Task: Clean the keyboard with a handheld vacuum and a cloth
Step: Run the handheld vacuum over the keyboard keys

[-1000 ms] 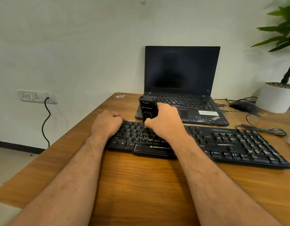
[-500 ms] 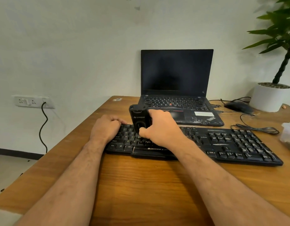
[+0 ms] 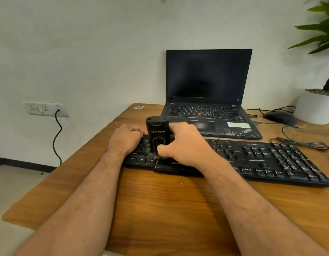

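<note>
Both forearms extend from the lower frame toward centre. The right hand [image 3: 182,143] grips the upright handheld vacuum [image 3: 157,134] on the keyboard [image 3: 271,159], left of centre. The left hand [image 3: 125,138] rests with fingers curled on the keyboard's left end, holding nothing. Behind stands a laptop [image 3: 208,89].

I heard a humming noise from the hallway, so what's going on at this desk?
A person is cleaning a black keyboard on a wooden desk. Their right hand grips a small black handheld vacuum, held upright with its lower end on the keys near the keyboard's left end. The left hand rests curled on that left end, apparently steadying it. Behind sits an open laptop with a dark screen. No cloth is clearly in view.
</note>
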